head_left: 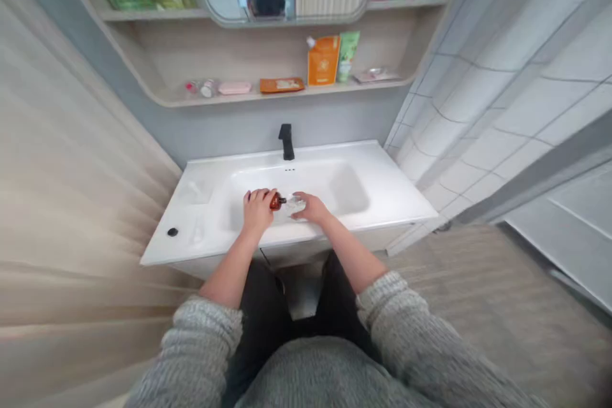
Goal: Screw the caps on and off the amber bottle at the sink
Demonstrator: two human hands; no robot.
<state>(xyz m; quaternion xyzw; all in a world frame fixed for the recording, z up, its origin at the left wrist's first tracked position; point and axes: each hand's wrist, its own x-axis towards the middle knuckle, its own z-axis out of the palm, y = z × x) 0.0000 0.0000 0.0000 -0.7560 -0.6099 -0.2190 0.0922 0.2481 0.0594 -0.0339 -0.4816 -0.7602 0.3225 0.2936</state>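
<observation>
Nearest the camera, a grey knitted sweater (pixel 315 373) with its sleeves pushed up frames two bare forearms reaching over a white basin (pixel 351 188). Left hand (pixel 259 209): fingers wrapped around a brown bottle (pixel 276 202), which lies tilted on its side, dark neck toward the right. Right hand (pixel 313 208): thumb and fingers curved about a clear vessel (pixel 295 204), small and blurred, just beside that neck; whether the two touch cannot be told. Stage of the work, as judged: bottle and vessel are taken up and brought together above the basin; whether any liquid has passed is not discernible, and neither piece is yet set down. On the countertop (pixel 389 185), a black round piece (pixel 173 232) lies at left, well apart from the hands; behind the basin stands a black faucet (pixel 287 142).
</observation>
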